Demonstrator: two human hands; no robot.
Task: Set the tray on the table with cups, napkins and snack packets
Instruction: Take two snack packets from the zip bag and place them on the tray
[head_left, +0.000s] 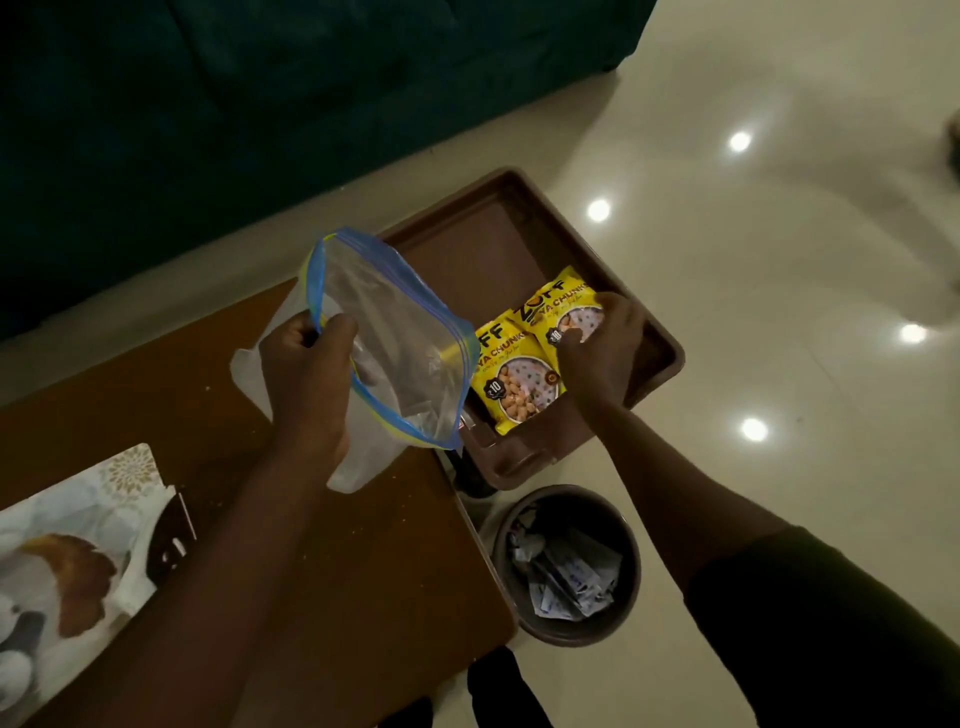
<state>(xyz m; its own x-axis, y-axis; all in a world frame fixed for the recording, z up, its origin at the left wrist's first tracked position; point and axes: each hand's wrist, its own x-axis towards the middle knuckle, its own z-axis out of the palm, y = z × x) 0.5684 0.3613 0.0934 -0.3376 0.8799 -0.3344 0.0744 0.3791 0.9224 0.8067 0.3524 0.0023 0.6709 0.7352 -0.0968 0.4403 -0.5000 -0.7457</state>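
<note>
Looking down past my arms, I see the brown bench fill the lower left of the frame, with a patterned mat at its left edge. Low and right of centre, a round waste bin stands on the pale floor, with crumpled papers inside. My left hand, at centre left, has its grip pinched shut on the blue rim of a clear zip bag, held open and tilted above the bench's far corner. Just right of it, the brown tray sits at centre frame, past the bench's right end; what bears it I cannot tell. Two yellow snack packets lie side by side in its near part. My right hand holds the further one between fingers and thumb. A dark sofa fills the upper left.
</note>
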